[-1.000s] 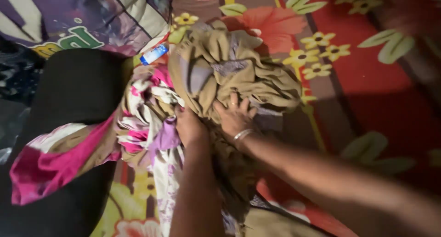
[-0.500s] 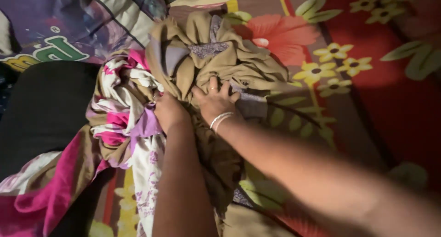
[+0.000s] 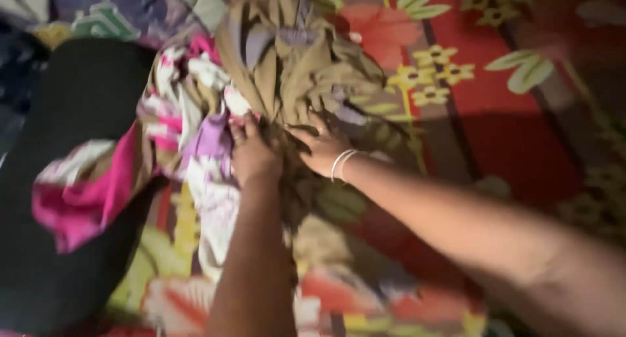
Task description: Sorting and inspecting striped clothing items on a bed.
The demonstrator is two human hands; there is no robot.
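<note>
A crumpled olive-brown garment (image 3: 306, 69) with grey-lilac patches lies bunched on a flowered bedsheet (image 3: 515, 128). My right hand (image 3: 321, 148), with bangles at the wrist, grips a fold of it at its near edge. My left hand (image 3: 253, 155) is closed on cloth right beside it, where the olive-brown garment meets a pink, white and purple flowered cloth (image 3: 189, 135). The two hands are almost touching. The picture is blurred by motion.
A black cushion or bag (image 3: 72, 180) lies at the left, partly under the pink cloth. A purple printed cover (image 3: 124, 11) is at the top left. The red sheet with yellow flowers and green leaves stretches to the right.
The view has shifted and blurred. Both hands have stayed closed on the cloth; the olive-brown bundle looks pulled a little toward me, and the small blue-and-white object seen earlier is out of sight.
</note>
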